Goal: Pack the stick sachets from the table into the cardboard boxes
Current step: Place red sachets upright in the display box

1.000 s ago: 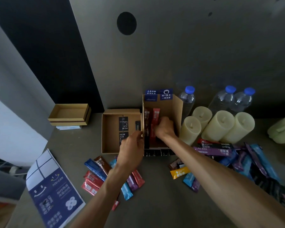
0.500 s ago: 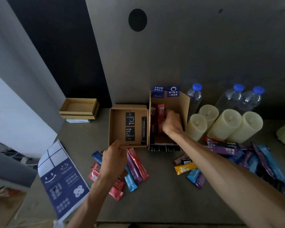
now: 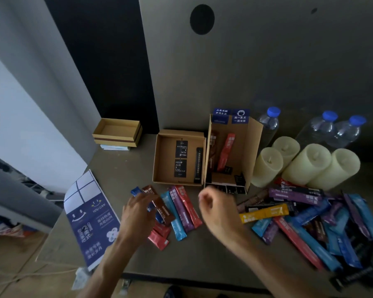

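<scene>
Two cardboard boxes stand side by side at the back of the table. The flat box (image 3: 159,160) holds a black sachet (image 3: 198,164) and black cards. The taller box (image 3: 253,147) holds a red sachet (image 3: 226,151) and brown ones (image 3: 212,151). In front lies a small fan of sachets (image 3: 181,209). My left hand (image 3: 138,214) is down on its left side, fingers pinching a dark blue sachet (image 3: 136,191). My right hand (image 3: 215,207) hovers in front of the taller box, blurred, fingers loosely curled and holding nothing. A larger pile of sachets (image 3: 310,211) lies to the right.
Several cream candles (image 3: 306,164) and water bottles (image 3: 340,130) stand right of the boxes. A blue booklet (image 3: 88,214) overhangs the table's left corner. A small stacked tray box (image 3: 116,132) sits at the back left. A grey wall panel rises behind.
My right hand has come out of the taller box toward me, leaving the red sachet inside. My left hand has settled onto the left pile and taken the dark blue sachet.
</scene>
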A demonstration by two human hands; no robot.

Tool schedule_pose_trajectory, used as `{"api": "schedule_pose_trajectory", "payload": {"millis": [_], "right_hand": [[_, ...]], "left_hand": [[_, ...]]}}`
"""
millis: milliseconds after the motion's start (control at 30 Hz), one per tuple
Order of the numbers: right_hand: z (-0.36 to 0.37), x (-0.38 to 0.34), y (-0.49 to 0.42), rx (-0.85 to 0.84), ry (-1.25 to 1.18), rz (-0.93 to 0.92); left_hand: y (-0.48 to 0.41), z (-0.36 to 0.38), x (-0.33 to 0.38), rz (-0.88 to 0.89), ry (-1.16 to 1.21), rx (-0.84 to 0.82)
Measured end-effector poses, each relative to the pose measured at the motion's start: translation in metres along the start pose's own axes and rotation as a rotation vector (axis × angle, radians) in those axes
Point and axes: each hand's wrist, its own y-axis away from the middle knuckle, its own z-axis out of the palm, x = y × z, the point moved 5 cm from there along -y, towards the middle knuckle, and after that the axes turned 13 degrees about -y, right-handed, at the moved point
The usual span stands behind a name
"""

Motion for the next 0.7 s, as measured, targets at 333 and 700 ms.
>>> {"api": "schedule_pose_trajectory", "payload": {"millis": [333,700], "right_hand": [[0.050,0.041,-0.010,-0.217,0.154,0.318],[-0.002,0.020,0.036,-0.060,-0.016,0.033]], "left_hand": [[0.012,0.011,0.022,0.139,-0.265,-0.081],[0.014,-0.019,0.064,-0.213,0.796,-0.094]]}}
